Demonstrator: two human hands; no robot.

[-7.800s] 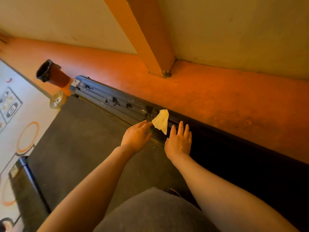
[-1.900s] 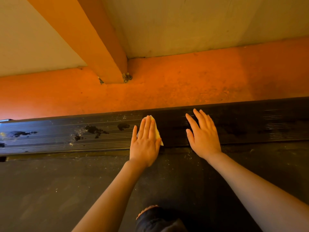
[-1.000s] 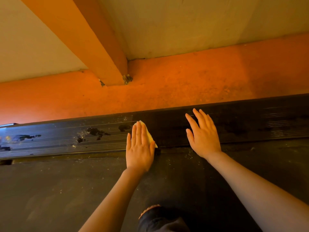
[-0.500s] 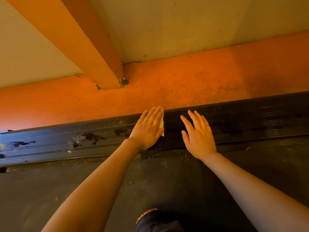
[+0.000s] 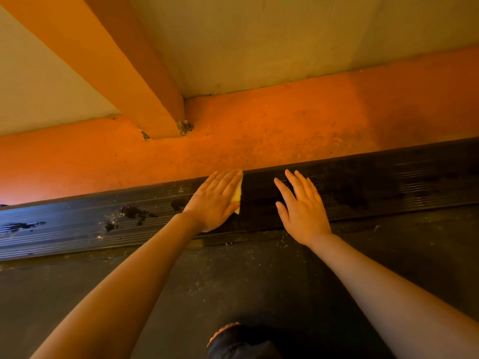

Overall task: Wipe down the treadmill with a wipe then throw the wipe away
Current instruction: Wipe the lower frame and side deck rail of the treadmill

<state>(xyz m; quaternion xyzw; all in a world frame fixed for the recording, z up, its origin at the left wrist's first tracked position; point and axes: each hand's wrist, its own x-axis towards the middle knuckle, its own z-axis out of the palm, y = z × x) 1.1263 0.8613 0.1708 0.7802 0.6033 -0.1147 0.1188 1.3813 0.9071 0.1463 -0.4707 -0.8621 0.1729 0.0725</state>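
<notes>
Two hands lie flat on the black ridged side rail (image 5: 77,229) of the treadmill. Your left hand (image 5: 215,200) has straight fingers and presses the yellow wipe (image 5: 237,196) down on the rail; only an edge of the wipe peeks out beside your fingers. Your right hand (image 5: 303,208) is spread wide, holds nothing, and rests on the rail just beside the left one. Dark spots (image 5: 134,212) mark the rail to the left of your hands. Your arms reach over the grey belt (image 5: 77,294). Past the rail lies the orange floor (image 5: 259,133).
</notes>
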